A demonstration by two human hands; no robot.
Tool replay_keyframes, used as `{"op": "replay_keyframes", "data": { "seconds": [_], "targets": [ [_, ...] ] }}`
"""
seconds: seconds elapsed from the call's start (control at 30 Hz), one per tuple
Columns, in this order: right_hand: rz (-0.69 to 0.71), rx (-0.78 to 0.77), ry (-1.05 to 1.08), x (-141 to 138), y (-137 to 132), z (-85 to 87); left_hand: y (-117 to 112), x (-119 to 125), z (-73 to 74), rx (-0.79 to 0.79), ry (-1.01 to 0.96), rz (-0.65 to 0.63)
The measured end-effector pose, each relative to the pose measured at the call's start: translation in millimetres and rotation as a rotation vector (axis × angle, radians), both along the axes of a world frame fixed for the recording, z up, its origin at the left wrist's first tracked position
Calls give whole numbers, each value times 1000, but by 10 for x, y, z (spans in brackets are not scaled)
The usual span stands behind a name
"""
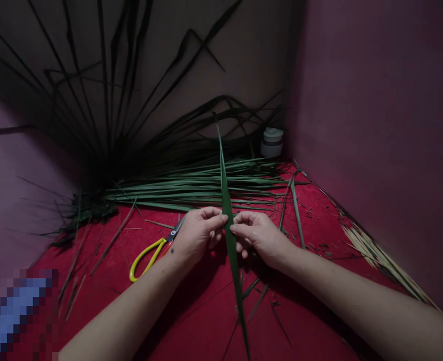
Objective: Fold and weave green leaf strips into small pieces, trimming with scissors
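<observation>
A long, narrow green palm leaf strip (pixel 227 203) stands lengthwise between my hands, its tip pointing away from me and its other end trailing toward the bottom of the view. My left hand (pixel 199 231) pinches its left edge between thumb and fingers. On the opposite edge, at about the same height, my right hand (pixel 259 234) pinches it too. Partly behind my left wrist lie scissors (pixel 148 258) with yellow handles and dark blades. Past my hands, a pile of green leaf strips (pixel 169 190) is spread across the red floor covering (pixel 195 321).
Dark fronds (pixel 108 120) fan up against the back wall. In the far corner sits a white lidded container (pixel 271 142). A bundle of pale thin sticks (pixel 379 258) lies along the right wall (pixel 375 125). Leaf scraps litter the floor. The bottom left corner is pixelated.
</observation>
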State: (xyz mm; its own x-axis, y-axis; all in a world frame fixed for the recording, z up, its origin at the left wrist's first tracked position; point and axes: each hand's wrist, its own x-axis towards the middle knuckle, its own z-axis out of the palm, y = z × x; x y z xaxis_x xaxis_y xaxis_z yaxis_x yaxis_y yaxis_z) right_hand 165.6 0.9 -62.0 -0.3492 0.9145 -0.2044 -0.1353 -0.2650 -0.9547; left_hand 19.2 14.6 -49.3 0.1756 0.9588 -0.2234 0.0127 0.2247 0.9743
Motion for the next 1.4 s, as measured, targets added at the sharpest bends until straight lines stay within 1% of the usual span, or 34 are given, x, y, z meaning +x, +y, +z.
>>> {"op": "replay_keyframes", "data": {
  "seconds": [0.17,0.4,0.5,0.63,0.8,0.97,1.13,1.4],
  "targets": [
    [-68,-40,-76,10,2,81,2,26,-9,-39,13,-65],
    [-71,-28,-39,20,40,22,16,29,14,2,95,-70],
    [-77,-61,-52,22,45,33,31,28,20,27,141,-87],
    [-73,-80,-71,26,44,52,53,26,26,26,147,-102],
    [-68,-32,-30,18,65,-7,61,28,25,7,128,-111],
    [-64,-29,44,-2,88,-66,59,31,25,-14,104,-118],
    [-54,-27,10,-16,84,-72,53,28,13,3,99,-128],
    [-39,-30,-42,-9,60,-115,33,42,9,-17,116,-134]
  ]
}}
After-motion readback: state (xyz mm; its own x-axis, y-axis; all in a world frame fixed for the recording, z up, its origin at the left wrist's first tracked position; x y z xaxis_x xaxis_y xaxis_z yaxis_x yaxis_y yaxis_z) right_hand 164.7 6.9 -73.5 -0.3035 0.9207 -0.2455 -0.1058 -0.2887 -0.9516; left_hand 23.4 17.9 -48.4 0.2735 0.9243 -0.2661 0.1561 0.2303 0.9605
